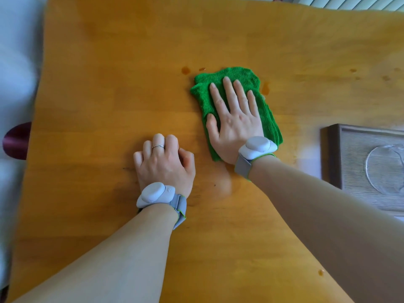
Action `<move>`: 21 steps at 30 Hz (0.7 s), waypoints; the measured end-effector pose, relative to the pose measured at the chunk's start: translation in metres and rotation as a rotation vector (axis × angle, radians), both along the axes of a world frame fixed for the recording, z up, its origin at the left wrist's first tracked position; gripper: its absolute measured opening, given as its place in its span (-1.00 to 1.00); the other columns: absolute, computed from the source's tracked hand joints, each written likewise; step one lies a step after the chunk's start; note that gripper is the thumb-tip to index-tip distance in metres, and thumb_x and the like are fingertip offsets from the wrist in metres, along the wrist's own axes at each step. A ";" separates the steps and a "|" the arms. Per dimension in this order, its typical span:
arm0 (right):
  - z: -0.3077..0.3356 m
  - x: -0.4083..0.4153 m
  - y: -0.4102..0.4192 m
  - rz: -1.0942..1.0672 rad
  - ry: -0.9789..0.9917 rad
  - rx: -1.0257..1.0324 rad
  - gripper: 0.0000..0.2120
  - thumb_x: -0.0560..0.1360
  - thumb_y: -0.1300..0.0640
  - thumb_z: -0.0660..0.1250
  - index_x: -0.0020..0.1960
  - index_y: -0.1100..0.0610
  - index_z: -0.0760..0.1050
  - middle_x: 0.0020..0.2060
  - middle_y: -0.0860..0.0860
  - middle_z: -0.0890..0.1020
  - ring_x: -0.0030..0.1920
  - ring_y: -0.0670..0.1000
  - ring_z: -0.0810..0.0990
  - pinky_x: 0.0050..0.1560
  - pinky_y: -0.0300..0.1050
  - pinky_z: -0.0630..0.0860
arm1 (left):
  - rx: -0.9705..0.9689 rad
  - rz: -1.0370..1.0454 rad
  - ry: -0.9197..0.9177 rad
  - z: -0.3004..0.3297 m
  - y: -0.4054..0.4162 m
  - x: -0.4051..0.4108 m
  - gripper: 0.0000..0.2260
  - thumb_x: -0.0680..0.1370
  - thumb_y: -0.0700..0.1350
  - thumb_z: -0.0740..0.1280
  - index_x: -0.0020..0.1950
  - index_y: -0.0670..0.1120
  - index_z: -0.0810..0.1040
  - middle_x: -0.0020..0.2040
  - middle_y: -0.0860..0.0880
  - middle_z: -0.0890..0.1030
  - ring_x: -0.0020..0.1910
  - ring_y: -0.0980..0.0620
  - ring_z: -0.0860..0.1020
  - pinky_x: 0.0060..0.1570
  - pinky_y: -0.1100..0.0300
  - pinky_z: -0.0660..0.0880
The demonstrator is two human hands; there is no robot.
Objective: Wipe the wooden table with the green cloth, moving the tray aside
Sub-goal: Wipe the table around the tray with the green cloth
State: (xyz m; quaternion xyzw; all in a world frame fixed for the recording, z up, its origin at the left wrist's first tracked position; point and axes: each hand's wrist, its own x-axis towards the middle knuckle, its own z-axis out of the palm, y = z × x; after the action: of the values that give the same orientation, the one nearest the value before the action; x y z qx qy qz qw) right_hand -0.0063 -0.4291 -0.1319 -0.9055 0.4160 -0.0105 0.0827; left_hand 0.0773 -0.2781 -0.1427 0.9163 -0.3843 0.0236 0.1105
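Fluffy cloth (229, 75), glossy wooden table (109, 84)

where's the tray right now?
In the head view the tray sits on the wooden table at the right edge of frame, partly cut off, just right of the green cloth under the right hand.
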 end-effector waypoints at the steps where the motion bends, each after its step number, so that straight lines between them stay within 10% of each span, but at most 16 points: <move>1: 0.000 -0.001 0.001 -0.002 -0.004 0.002 -0.36 0.65 -0.14 -0.03 0.70 -0.01 0.07 0.68 0.08 0.09 0.68 0.14 0.02 0.66 0.18 -0.07 | -0.002 -0.002 0.000 0.000 0.000 0.000 -0.87 0.54 -0.06 0.20 -0.17 -0.07 0.40 -0.19 -0.05 0.39 -0.19 -0.08 0.34 -0.15 0.00 0.27; 21: 0.001 -0.018 -0.022 0.031 0.008 0.014 -0.38 0.66 -0.15 -0.02 0.70 -0.07 0.05 0.69 0.04 0.08 0.68 0.10 0.01 0.67 0.13 -0.08 | -0.006 0.012 0.024 0.002 0.000 0.000 -0.87 0.55 -0.05 0.18 -0.18 -0.05 0.36 -0.19 -0.02 0.36 -0.20 -0.06 0.32 -0.14 -0.01 0.28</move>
State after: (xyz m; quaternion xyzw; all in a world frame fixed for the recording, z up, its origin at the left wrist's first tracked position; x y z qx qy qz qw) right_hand -0.0240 -0.4512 -0.1313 -0.9113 0.4023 -0.0026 0.0878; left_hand 0.0772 -0.2784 -0.1411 0.9184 -0.3775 0.0144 0.1177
